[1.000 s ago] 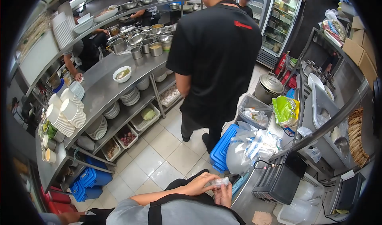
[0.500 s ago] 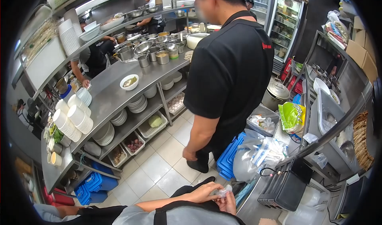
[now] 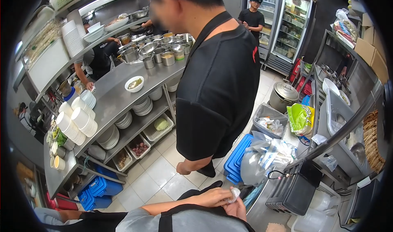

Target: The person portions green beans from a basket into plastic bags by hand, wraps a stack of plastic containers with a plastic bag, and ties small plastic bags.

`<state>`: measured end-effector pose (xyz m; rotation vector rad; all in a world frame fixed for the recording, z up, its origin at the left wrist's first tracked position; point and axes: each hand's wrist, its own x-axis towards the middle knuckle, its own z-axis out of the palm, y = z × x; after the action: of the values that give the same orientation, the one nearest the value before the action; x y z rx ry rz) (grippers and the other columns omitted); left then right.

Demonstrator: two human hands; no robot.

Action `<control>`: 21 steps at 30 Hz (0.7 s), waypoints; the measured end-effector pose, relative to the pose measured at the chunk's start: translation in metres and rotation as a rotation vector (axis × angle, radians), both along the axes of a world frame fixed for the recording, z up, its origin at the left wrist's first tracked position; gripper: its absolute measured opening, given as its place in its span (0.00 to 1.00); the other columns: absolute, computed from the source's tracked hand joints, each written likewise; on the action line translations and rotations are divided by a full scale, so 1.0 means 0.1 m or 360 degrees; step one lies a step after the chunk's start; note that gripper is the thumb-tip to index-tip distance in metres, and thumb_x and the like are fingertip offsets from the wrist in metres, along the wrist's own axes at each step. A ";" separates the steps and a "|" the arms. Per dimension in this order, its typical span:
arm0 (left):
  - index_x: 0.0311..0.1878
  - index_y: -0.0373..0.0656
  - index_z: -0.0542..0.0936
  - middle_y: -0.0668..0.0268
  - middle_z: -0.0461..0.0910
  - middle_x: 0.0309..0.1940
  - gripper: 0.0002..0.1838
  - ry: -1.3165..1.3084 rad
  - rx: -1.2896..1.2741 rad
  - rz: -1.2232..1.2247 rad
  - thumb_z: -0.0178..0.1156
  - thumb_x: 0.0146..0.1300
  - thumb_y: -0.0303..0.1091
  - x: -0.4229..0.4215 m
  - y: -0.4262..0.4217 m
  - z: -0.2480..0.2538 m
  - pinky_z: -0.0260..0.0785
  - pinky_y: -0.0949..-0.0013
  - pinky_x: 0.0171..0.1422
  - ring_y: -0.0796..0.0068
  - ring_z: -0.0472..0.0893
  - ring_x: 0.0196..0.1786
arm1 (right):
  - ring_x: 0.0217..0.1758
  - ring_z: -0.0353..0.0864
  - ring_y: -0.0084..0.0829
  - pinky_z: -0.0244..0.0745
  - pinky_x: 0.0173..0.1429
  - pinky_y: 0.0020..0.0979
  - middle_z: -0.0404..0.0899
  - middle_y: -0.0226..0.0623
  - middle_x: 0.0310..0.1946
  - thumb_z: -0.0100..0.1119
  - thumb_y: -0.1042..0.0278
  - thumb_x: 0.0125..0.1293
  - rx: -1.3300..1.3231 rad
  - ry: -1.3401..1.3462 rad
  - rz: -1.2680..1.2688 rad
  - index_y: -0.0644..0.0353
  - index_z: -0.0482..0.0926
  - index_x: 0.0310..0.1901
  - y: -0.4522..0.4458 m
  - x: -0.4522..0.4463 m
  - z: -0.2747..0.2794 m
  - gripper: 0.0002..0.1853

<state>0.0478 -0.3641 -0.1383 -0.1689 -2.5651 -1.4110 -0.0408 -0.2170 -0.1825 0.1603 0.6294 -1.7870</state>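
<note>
My left hand [image 3: 213, 197] reaches across my front at the bottom of the view, its fingers closed on a small crumpled piece of clear plastic [image 3: 233, 194]. Just right of and below it, my right hand [image 3: 236, 209] is raised against the same plastic, its fingers bent around the lower side. The two hands touch or nearly touch. What may be inside the plastic cannot be made out. A large translucent bag with white and blue packs [image 3: 268, 154] lies beyond my right hand.
A person in black [image 3: 221, 84] stands close in front. A steel counter [image 3: 110, 96] with a bowl [image 3: 134, 84], pots and stacked cups curves along the left. Blue crates [image 3: 238, 158] stand on the floor. Black containers [image 3: 294, 187] sit at the right. Another person [image 3: 251, 19] stands by the fridges.
The person in black has come closer and shifted left. A person by the fridges has come into fuller view. My hands stay together on the plastic, with slight finger movement.
</note>
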 end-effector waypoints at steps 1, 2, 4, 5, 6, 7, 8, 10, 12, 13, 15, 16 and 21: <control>0.42 0.40 0.72 0.56 0.75 0.37 0.12 0.0041 -0.0060 -0.0033 0.59 0.55 0.31 0.00 -0.01 0.04 0.66 0.56 0.46 0.53 0.75 0.43 | 0.52 0.74 0.33 0.71 0.54 0.38 0.72 0.37 0.51 0.38 0.57 0.71 -0.0040 -0.0064 -0.0014 0.53 0.59 0.65 0.00 -0.01 0.06 0.23; 0.42 0.41 0.73 0.57 0.75 0.37 0.11 0.0083 -0.0120 -0.0065 0.58 0.55 0.31 0.00 -0.01 0.08 0.65 0.56 0.48 0.54 0.75 0.44 | 0.52 0.73 0.34 0.71 0.53 0.38 0.72 0.38 0.51 0.39 0.58 0.71 -0.0119 -0.0114 -0.0024 0.52 0.58 0.66 0.01 -0.02 0.11 0.23; 0.41 0.41 0.73 0.58 0.75 0.37 0.10 0.0034 -0.0138 -0.0143 0.58 0.56 0.32 0.00 0.01 0.11 0.63 0.56 0.53 0.57 0.74 0.45 | 0.53 0.73 0.35 0.71 0.52 0.37 0.72 0.40 0.52 0.39 0.60 0.71 -0.0273 -0.0213 -0.0040 0.51 0.56 0.67 0.04 -0.04 0.17 0.24; 0.41 0.42 0.74 0.58 0.75 0.37 0.10 0.0010 -0.0146 -0.0183 0.58 0.56 0.32 0.00 0.02 0.12 0.61 0.56 0.55 0.58 0.74 0.46 | 0.54 0.73 0.36 0.71 0.54 0.39 0.72 0.40 0.53 0.41 0.60 0.70 -0.0292 -0.0204 -0.0032 0.49 0.57 0.67 0.07 -0.06 0.07 0.24; 0.42 0.42 0.74 0.60 0.75 0.38 0.11 0.0034 -0.0200 -0.0212 0.58 0.56 0.32 0.00 0.02 0.11 0.60 0.56 0.58 0.60 0.74 0.47 | 0.55 0.72 0.37 0.70 0.56 0.41 0.72 0.40 0.54 0.43 0.60 0.69 -0.0311 -0.0195 -0.0025 0.47 0.57 0.66 0.10 -0.07 -0.11 0.24; 0.43 0.43 0.74 0.61 0.75 0.39 0.11 0.0059 -0.0254 -0.0242 0.58 0.57 0.32 0.00 0.02 0.08 0.58 0.56 0.61 0.61 0.73 0.49 | 0.57 0.72 0.39 0.70 0.58 0.43 0.72 0.40 0.55 0.45 0.60 0.69 -0.0329 -0.0185 -0.0020 0.45 0.58 0.66 0.10 -0.07 -0.12 0.24; 0.45 0.43 0.75 0.63 0.74 0.40 0.12 0.0083 -0.0307 -0.0273 0.58 0.58 0.33 0.00 0.03 0.05 0.57 0.56 0.64 0.62 0.72 0.50 | 0.57 0.72 0.39 0.70 0.58 0.42 0.72 0.41 0.55 0.46 0.62 0.67 -0.0218 -0.0125 -0.0038 0.46 0.61 0.64 0.11 -0.08 -0.14 0.23; 0.46 0.43 0.75 0.64 0.75 0.43 0.13 0.0158 -0.0363 -0.0323 0.57 0.58 0.33 0.00 0.07 0.02 0.53 0.55 0.66 0.63 0.71 0.53 | 0.57 0.72 0.39 0.71 0.58 0.41 0.72 0.42 0.54 0.50 0.66 0.64 0.0005 -0.0003 -0.0072 0.48 0.66 0.60 0.12 -0.10 -0.10 0.21; 0.48 0.43 0.76 0.64 0.75 0.46 0.13 0.0154 -0.0366 -0.0359 0.57 0.60 0.33 -0.01 0.07 0.02 0.51 0.54 0.68 0.64 0.71 0.56 | 0.57 0.72 0.40 0.72 0.57 0.40 0.73 0.43 0.52 0.52 0.70 0.61 0.0047 0.0101 -0.0213 0.50 0.70 0.54 0.14 -0.12 -0.04 0.18; 0.49 0.42 0.76 0.65 0.75 0.48 0.14 0.0109 -0.0334 -0.0373 0.56 0.60 0.33 -0.02 0.06 0.07 0.51 0.54 0.68 0.64 0.70 0.58 | 0.57 0.72 0.40 0.73 0.56 0.39 0.73 0.44 0.52 0.53 0.73 0.60 0.0067 0.0154 -0.0275 0.51 0.71 0.51 0.15 -0.13 -0.01 0.17; 0.53 0.42 0.75 0.63 0.74 0.53 0.15 0.0096 -0.0301 -0.0409 0.55 0.63 0.34 -0.02 0.04 0.17 0.52 0.55 0.68 0.64 0.69 0.61 | 0.56 0.72 0.44 0.71 0.58 0.44 0.73 0.44 0.49 0.54 0.76 0.56 0.0057 0.0190 -0.0379 0.53 0.70 0.50 0.15 -0.18 0.02 0.18; 0.54 0.42 0.75 0.63 0.74 0.54 0.16 0.0097 -0.0093 -0.0471 0.55 0.64 0.34 -0.05 0.02 0.25 0.53 0.55 0.68 0.63 0.69 0.61 | 0.56 0.72 0.47 0.70 0.59 0.46 0.72 0.45 0.48 0.54 0.78 0.54 0.0054 0.0206 -0.0435 0.53 0.69 0.49 0.15 -0.20 0.04 0.19; 0.55 0.36 0.74 0.55 0.73 0.56 0.17 0.0062 0.0704 -0.0948 0.53 0.66 0.33 -0.03 -0.13 0.89 0.58 0.57 0.64 0.56 0.68 0.61 | 0.39 0.73 0.32 0.71 0.27 0.24 0.70 0.42 0.45 0.47 0.83 0.55 -0.0008 -0.0017 -0.0512 0.52 0.66 0.57 0.29 -0.40 0.01 0.26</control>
<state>0.0447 -0.3769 -0.0496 -0.9288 -2.1809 -2.1009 -0.0806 -0.1875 -0.1811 0.2804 0.6173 -2.0950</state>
